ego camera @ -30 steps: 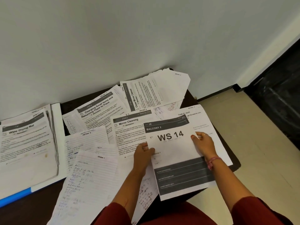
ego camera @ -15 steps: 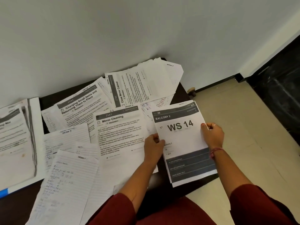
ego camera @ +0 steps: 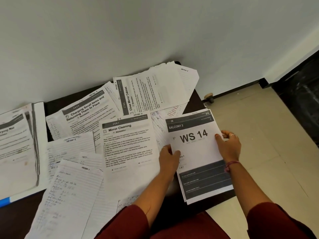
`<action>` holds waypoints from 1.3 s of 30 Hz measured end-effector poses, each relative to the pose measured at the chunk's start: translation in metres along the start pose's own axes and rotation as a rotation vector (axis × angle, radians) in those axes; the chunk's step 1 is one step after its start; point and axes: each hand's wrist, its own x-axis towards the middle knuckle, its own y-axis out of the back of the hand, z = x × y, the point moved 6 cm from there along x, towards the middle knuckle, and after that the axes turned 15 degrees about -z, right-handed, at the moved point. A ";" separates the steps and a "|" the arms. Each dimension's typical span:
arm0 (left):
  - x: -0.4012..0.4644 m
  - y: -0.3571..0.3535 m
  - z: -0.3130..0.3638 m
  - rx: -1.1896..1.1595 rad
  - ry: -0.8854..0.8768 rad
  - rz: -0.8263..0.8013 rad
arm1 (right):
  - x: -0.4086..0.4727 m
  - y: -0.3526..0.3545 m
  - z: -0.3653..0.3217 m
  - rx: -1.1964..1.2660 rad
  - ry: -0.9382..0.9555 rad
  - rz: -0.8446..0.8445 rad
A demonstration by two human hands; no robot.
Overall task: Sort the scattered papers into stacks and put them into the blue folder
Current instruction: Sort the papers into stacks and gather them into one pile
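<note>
Thin matt white paper, printed with dark grey bands: the "WS 14" stack (ego camera: 195,145), pinched at both side edges by the left hand (ego camera: 168,158) and the right hand (ego camera: 228,146). To its left, more matt printed paper, the "Mirror Cleaning" sheet (ego camera: 127,144). Further left, ruled notebook paper (ego camera: 69,195), handwritten in ink, slightly creased. Under the stack, dark, smooth table top (ego camera: 195,102), faintly glossy. Far left of it, smooth blue folder edge (ego camera: 4,201), plastic-looking. Right of it, pale tiled floor (ego camera: 259,144), low sheen. Below, dark red cloth sleeves (ego camera: 267,219), matt.
</note>
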 end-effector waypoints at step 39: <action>-0.052 0.301 -0.008 -0.155 -0.092 0.384 | -0.092 -0.229 -0.147 0.135 0.170 -0.646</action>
